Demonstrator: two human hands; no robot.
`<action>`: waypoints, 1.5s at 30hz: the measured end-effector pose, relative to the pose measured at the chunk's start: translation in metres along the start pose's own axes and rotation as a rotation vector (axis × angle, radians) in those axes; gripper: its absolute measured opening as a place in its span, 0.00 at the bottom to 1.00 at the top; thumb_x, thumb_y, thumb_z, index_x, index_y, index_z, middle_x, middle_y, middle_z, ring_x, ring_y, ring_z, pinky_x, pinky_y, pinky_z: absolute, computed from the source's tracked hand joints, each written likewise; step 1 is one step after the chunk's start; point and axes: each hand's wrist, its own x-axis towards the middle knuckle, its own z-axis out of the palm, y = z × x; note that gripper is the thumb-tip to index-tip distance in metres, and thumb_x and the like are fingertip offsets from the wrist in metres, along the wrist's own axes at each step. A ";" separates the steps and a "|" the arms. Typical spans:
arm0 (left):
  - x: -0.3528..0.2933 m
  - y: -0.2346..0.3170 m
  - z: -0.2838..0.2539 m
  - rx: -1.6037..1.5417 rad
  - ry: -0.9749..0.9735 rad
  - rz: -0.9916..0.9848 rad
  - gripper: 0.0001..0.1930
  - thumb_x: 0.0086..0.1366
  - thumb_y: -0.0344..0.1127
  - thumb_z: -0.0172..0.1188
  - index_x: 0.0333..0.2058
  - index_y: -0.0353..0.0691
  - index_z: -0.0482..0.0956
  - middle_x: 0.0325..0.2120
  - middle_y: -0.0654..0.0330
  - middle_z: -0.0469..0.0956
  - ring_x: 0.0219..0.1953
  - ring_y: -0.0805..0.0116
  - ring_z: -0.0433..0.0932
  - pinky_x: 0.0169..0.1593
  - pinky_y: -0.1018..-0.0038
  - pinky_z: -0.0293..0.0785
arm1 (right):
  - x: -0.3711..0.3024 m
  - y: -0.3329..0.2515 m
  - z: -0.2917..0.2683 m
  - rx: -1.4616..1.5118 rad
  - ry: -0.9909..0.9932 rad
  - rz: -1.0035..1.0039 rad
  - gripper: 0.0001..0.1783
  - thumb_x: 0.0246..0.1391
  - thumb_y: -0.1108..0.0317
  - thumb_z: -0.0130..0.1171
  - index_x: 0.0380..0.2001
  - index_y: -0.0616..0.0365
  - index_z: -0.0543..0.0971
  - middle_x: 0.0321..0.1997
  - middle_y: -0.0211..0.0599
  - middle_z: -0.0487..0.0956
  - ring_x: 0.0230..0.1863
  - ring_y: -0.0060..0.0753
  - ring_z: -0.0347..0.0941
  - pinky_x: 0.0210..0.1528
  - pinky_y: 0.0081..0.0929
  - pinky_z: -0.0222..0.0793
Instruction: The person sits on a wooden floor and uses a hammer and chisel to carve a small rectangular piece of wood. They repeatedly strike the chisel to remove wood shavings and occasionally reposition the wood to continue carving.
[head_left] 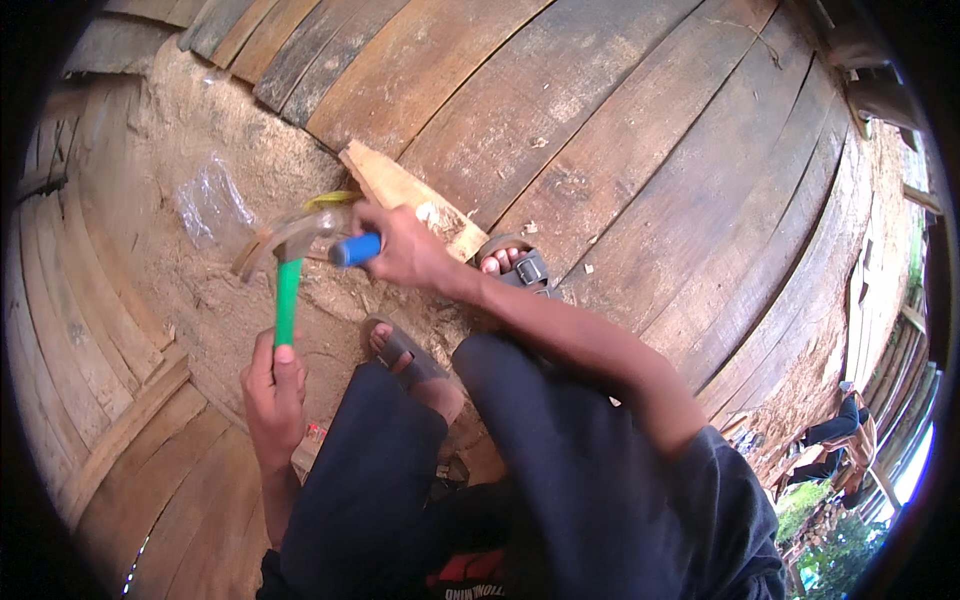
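My left hand [275,390] is closed round the green handle of a hammer [287,290], whose head is blurred by motion. The head is up close to the butt of a blue-handled tool [356,250]; I cannot tell whether they touch. My right hand [408,248] grips that tool, and its working end is hidden behind the fingers. Beneath the right hand lies a pale wooden piece [375,172], its near end by my sandalled foot [522,270]. A yellow strip [335,198] shows just beyond the hammer head.
Crumpled clear plastic [215,203] lies on the dirt floor [220,130] at the left. Wide wooden planks [650,160] stretch across the far and right side, with wood chips on them. More boards [75,300] line the left. Another person [850,445] is at the far right.
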 end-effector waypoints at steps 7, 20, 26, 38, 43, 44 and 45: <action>-0.009 -0.012 -0.007 -0.316 0.116 -0.047 0.17 0.76 0.47 0.39 0.42 0.37 0.67 0.17 0.68 0.61 0.14 0.85 0.55 0.16 0.85 0.51 | -0.046 0.001 0.020 -0.073 -0.204 -0.243 0.12 0.38 0.72 0.62 0.28 0.58 0.71 0.21 0.48 0.76 0.26 0.57 0.76 0.29 0.48 0.69; 0.006 0.002 -0.011 -0.272 0.041 -0.033 0.19 0.76 0.48 0.38 0.42 0.36 0.66 0.16 0.68 0.61 0.12 0.85 0.54 0.14 0.85 0.51 | 0.000 -0.005 -0.017 0.199 0.131 0.104 0.12 0.52 0.65 0.64 0.24 0.59 0.72 0.19 0.29 0.71 0.25 0.20 0.66 0.27 0.31 0.65; 0.030 0.048 -0.016 -0.030 0.027 0.165 0.20 0.75 0.49 0.40 0.41 0.36 0.69 0.18 0.69 0.63 0.14 0.85 0.55 0.17 0.86 0.50 | 0.013 0.007 -0.041 0.251 0.144 0.285 0.14 0.54 0.63 0.64 0.24 0.56 0.70 0.18 0.25 0.68 0.22 0.19 0.61 0.26 0.26 0.62; 0.036 0.081 0.010 0.292 -0.002 0.334 0.13 0.73 0.37 0.47 0.42 0.31 0.73 0.20 0.51 0.67 0.20 0.61 0.67 0.27 0.68 0.63 | 0.009 0.005 -0.032 0.116 0.121 0.184 0.16 0.52 0.61 0.63 0.24 0.64 0.73 0.18 0.37 0.71 0.22 0.29 0.63 0.29 0.35 0.65; 0.036 0.064 0.019 0.312 -0.075 0.340 0.15 0.73 0.40 0.47 0.42 0.33 0.74 0.19 0.61 0.67 0.22 0.71 0.68 0.26 0.70 0.63 | 0.009 0.000 -0.030 0.087 0.135 0.059 0.15 0.52 0.61 0.63 0.33 0.64 0.77 0.20 0.43 0.72 0.24 0.31 0.67 0.31 0.35 0.67; 0.030 0.061 0.019 0.263 -0.027 0.335 0.15 0.73 0.40 0.47 0.42 0.32 0.74 0.18 0.60 0.67 0.22 0.72 0.67 0.26 0.70 0.62 | 0.006 0.003 -0.029 0.072 0.138 0.066 0.15 0.52 0.61 0.63 0.35 0.64 0.77 0.21 0.44 0.73 0.24 0.32 0.68 0.32 0.36 0.68; 0.025 0.057 0.019 0.214 0.021 0.330 0.15 0.73 0.39 0.46 0.42 0.32 0.73 0.18 0.60 0.67 0.21 0.72 0.67 0.25 0.71 0.62 | 0.003 0.005 -0.029 0.046 0.111 0.108 0.15 0.52 0.61 0.63 0.35 0.63 0.78 0.21 0.45 0.73 0.24 0.34 0.68 0.32 0.36 0.68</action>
